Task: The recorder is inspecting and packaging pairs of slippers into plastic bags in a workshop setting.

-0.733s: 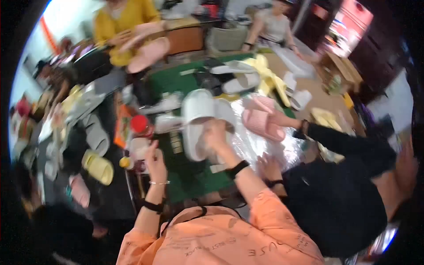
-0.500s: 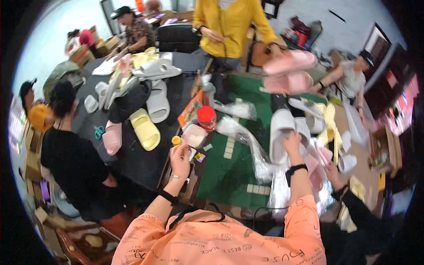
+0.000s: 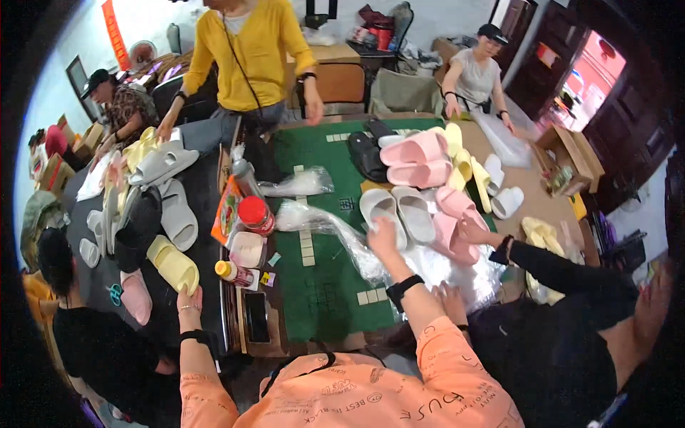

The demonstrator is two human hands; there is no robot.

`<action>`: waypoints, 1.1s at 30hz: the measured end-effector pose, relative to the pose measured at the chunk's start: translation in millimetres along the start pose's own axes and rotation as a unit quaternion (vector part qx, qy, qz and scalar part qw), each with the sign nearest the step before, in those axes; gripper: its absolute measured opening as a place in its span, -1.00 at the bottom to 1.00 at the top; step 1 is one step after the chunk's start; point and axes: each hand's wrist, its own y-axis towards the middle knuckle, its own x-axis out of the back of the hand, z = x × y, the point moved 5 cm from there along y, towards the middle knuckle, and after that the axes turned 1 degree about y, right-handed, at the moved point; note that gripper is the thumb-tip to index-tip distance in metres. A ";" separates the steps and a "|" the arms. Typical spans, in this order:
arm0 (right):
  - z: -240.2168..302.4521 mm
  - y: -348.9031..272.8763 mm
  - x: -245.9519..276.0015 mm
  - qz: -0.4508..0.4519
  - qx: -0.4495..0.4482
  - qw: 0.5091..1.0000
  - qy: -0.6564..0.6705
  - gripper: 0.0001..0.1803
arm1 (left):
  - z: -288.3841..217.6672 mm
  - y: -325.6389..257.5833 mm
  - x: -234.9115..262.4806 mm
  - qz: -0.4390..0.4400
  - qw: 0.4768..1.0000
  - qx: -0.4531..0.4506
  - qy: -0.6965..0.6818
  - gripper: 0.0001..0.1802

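Note:
My left hand (image 3: 189,298) is closed at the near end of a pale yellow slipper (image 3: 173,264) on the dark table. Beside that slipper lies a pink slipper (image 3: 135,296). Over the green mat, my right hand (image 3: 384,237) is closed at the near end of a light grey slipper (image 3: 379,208); its fingertips are partly hidden. Its grey mate (image 3: 414,212) lies just to the right. A co-worker's hand (image 3: 474,232) touches pink slippers (image 3: 457,214) farther right. Another pink pair (image 3: 416,158) lies behind the grey ones, with black slippers (image 3: 366,157) to their left.
Grey, black and yellow slippers (image 3: 160,164) pile up on the left table. Between the tables stand a red-lidded jar (image 3: 255,214), a yellow-capped bottle (image 3: 234,272) and a phone (image 3: 255,317). Clear plastic bags (image 3: 321,227) lie on the green mat (image 3: 321,299). A cardboard box (image 3: 567,160) sits far right.
My left hand has moved from beside the yellow-capped bottle to the yellow slipper. The pink pair held up by the person in yellow now rests on the table. The view has turned rightward.

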 end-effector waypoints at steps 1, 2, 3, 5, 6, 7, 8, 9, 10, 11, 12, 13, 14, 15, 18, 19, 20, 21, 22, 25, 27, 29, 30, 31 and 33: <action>36.1 -11.4 1.5 0.015 0.050 0.996 0.069 -0.68 | -3.3 1.3 3.3 -0.006 1.000 -0.002 0.002 -0.66; 64.5 -22.4 3.5 0.040 0.048 0.993 0.103 -0.70 | -7.9 4.7 8.9 0.026 0.999 -0.025 0.001 -0.66; 89.1 -32.8 2.7 0.068 0.049 0.987 0.140 -0.72 | -17.4 7.6 14.8 0.055 0.997 -0.051 -0.001 -0.67; 109.0 -53.8 -3.3 0.145 0.033 0.974 0.168 -0.78 | -17.4 -8.8 3.3 0.072 0.994 -0.056 -0.054 -0.70; 119.8 -62.8 -2.1 0.175 -0.021 0.961 0.213 -0.79 | -17.9 -25.3 -2.9 0.070 0.993 -0.044 -0.089 -0.71; 120.1 -73.1 -8.3 0.180 0.002 0.964 0.195 -0.80 | -17.6 -42.3 -5.7 0.072 0.989 -0.033 -0.125 -0.72; 132.9 -79.2 -11.8 0.221 -0.011 0.952 0.210 -0.80 | -21.0 -54.6 9.7 0.082 0.987 -0.010 -0.140 -0.73; 150.3 -85.6 -12.2 0.260 -0.026 0.939 0.221 -0.79 | -21.9 -66.5 24.8 0.094 0.983 0.015 -0.154 -0.74; 161.6 -89.6 -15.4 0.273 -0.022 0.935 0.225 -0.79 | -17.5 -89.1 31.2 0.087 0.987 0.031 -0.133 -0.75; 169.7 -94.4 -22.8 0.311 -0.028 0.922 0.227 -0.79 | -14.2 -114.8 39.0 0.080 0.990 0.048 -0.110 -0.76; 178.6 -98.8 -26.7 0.348 -0.032 0.909 0.227 -0.79 | -9.6 -132.2 54.9 0.095 0.989 0.055 -0.102 -0.79; 193.0 -101.4 -27.7 0.358 -0.029 0.905 0.229 -0.79 | -2.6 -137.7 85.8 0.154 0.978 0.083 -0.112 -0.79; 219.9 -109.5 -35.6 0.426 -0.028 0.860 0.279 -0.71 | -4.4 -120.9 153.4 0.197 0.963 -0.095 0.155 -0.82; 232.4 -116.3 -42.1 0.477 -0.045 0.819 0.314 -0.62 | 7.3 -124.4 156.0 0.203 0.963 -0.082 0.155 -0.82; 266.9 -138.1 -47.4 0.560 -0.022 0.713 0.421 -0.26 | 28.7 -182.8 102.9 0.314 0.944 0.084 0.059 -0.55; 277.7 -143.4 -46.6 0.592 -0.027 0.656 0.467 -0.15 | 26.7 -202.7 71.9 0.335 0.927 0.170 0.021 -0.51; 287.4 -149.9 -48.9 0.626 -0.015 0.591 0.509 -0.05 | 33.5 -204.7 62.9 0.357 0.910 0.200 0.071 -0.52; 291.9 -153.7 -46.7 0.654 -0.003 0.522 0.548 0.05 | 39.7 -209.6 49.5 0.364 0.898 0.218 0.115 -0.51; 282.7 -150.4 -43.2 0.634 -0.037 0.504 0.585 0.01 | 49.3 -206.6 38.7 0.359 0.892 0.248 0.115 -0.52; 247.2 -140.7 -29.7 0.468 -0.214 0.515 0.686 -0.03 | 74.4 -200.1 5.4 0.366 0.861 0.320 0.151 -0.52; 211.7 -146.4 -27.4 0.421 -0.269 0.538 0.679 -0.12 | 91.3 -197.0 -20.4 0.376 0.835 0.355 0.188 -0.52; 176.8 -148.4 -19.1 0.335 -0.284 0.527 0.728 -0.20 | 107.4 -198.1 -45.7 0.421 0.788 0.379 0.242 -0.52; 163.8 -146.6 -7.2 0.304 -0.271 0.538 0.738 -0.26 | 117.3 -196.4 -59.0 0.432 0.770 0.379 0.276 -0.51; 153.4 -145.8 0.8 0.274 -0.273 0.535 0.751 -0.27 | 123.6 -193.3 -71.5 0.436 0.750 0.379 0.320 -0.50; 138.6 -146.4 5.8 0.208 -0.297 0.539 0.761 -0.28 | 130.2 -197.9 -91.9 0.433 0.731 0.408 0.334 -0.50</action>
